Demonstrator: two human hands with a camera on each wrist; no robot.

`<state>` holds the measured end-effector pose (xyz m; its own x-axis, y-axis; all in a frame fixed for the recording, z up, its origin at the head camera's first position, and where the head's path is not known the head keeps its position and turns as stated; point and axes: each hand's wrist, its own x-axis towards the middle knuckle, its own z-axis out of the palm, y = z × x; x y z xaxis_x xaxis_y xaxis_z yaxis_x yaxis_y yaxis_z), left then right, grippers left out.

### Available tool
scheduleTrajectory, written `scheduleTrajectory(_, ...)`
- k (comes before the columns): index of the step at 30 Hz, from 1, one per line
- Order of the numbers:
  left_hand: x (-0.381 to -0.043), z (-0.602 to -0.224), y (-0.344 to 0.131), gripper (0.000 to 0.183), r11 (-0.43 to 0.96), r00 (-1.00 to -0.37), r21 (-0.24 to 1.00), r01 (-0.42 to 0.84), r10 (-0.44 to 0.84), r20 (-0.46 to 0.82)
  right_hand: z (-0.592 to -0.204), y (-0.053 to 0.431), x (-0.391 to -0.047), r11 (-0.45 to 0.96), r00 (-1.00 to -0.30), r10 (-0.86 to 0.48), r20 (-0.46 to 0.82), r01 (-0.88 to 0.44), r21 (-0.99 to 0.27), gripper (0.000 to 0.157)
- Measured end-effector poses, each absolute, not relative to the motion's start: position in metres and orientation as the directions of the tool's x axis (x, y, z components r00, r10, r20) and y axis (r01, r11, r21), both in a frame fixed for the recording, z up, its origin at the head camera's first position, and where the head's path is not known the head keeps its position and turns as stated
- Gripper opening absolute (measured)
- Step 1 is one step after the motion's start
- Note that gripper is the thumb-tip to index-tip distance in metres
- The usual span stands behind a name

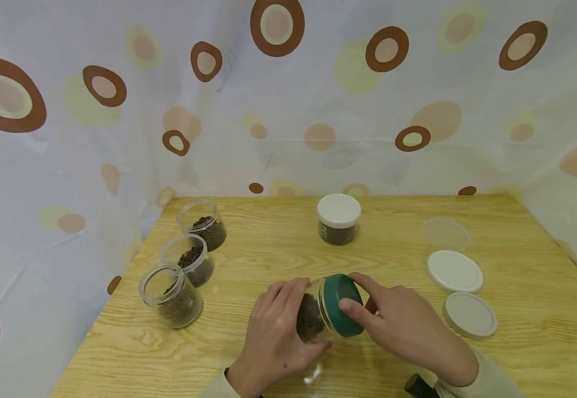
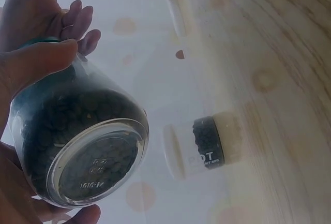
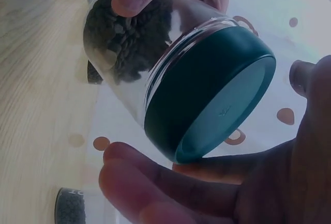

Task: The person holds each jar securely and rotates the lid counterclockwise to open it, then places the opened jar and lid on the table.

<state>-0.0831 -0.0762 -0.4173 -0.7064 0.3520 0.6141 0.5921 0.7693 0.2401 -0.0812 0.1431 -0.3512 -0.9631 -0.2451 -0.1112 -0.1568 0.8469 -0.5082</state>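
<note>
A clear jar [image 1: 310, 317] of dark pellets, with a green lid [image 1: 340, 305], is tilted near the table's front. My left hand [image 1: 277, 326] grips the jar body, thumb on one side and fingers on the other; the left wrist view shows the jar's base [image 2: 95, 164]. At the lid is my right hand [image 1: 408, 323]. In the right wrist view its fingers [image 3: 139, 175] are spread and fairly straight, one touching the edge of the green lid [image 3: 207, 89], while the thumb stands apart from it.
Three lidless clear jars, a front one [image 1: 176, 301], a middle one [image 1: 196, 265] and a back one [image 1: 209, 229], hold dark pellets at left. A white-lidded jar [image 1: 338, 221] stands at the back. At right lie a translucent disc [image 1: 445, 234], a white lid [image 1: 455, 271] and a greyish lid [image 1: 470, 314].
</note>
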Motion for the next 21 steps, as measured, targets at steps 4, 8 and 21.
scheduleTrajectory(4, -0.083, -0.418, -0.076, 0.097, 0.77, -0.703, 0.232, 0.595, 0.358, 0.615, -0.351, 0.141, -0.081, 0.851, -0.959, -0.258, -0.115, -0.169, -0.498, 0.071)
scheduleTrajectory(8, -0.082, -0.418, -0.076, 0.096, 0.766, -0.706, 0.233, 0.599, 0.368, 0.605, -0.351, 0.144, -0.079, 0.826, -0.938, -0.338, -0.079, -0.256, -0.503, 0.077)
scheduleTrajectory(21, -0.081, -0.417, -0.078, 0.094, 0.738, -0.719, 0.284, 0.612, 0.369, 0.589, -0.357, 0.156, -0.078, 0.603, -0.71, -0.647, 0.278, -0.7, -0.383, 0.092)
